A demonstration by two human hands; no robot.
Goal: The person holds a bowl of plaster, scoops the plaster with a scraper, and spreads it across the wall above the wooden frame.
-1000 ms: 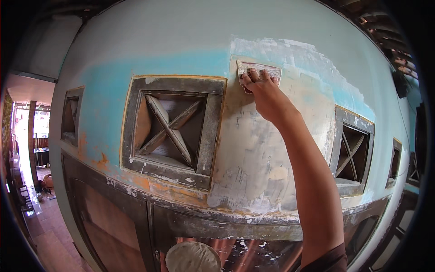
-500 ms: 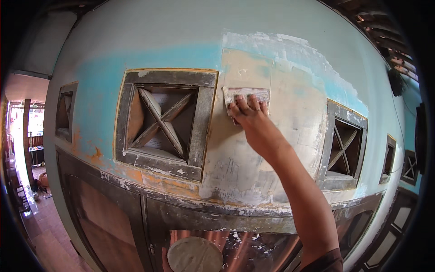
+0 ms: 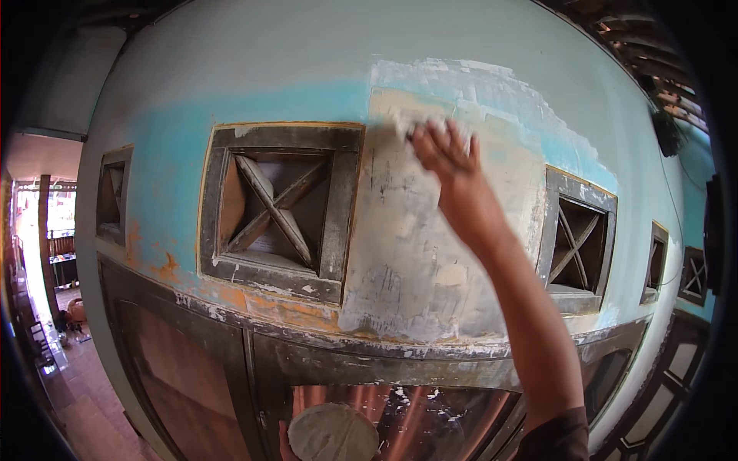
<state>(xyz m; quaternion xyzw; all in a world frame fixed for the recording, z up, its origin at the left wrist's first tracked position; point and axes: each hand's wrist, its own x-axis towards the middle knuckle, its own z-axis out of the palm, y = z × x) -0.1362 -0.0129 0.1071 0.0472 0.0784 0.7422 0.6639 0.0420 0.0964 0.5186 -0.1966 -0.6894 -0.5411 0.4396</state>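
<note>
My right hand (image 3: 453, 161) is raised against the wall, its fingers closed on a flat putty scraper (image 3: 406, 123). The scraper is smeared by motion and mostly lost against the pale wall. It is at the upper part of a beige and grey patch of filler (image 3: 430, 230), between two wooden vents. At the lower edge, my left hand (image 3: 285, 443) shows only in part, gripping the side of a round, pale grey disc-like thing (image 3: 334, 434). Its surface looks coated with putty; whether it is a lid or a shallow container, I cannot tell.
Left of the patch is a dark wooden vent (image 3: 280, 207) with crossed slats; a similar vent (image 3: 576, 246) is on the right. Below runs a dark wooden door frame (image 3: 323, 365) with glass panes. A doorway (image 3: 61, 238) opens at the far left.
My right hand has swept upward with the scraper, which has turned from a broad face-on view to a blur. The left hand and round thing have stayed almost in place.
</note>
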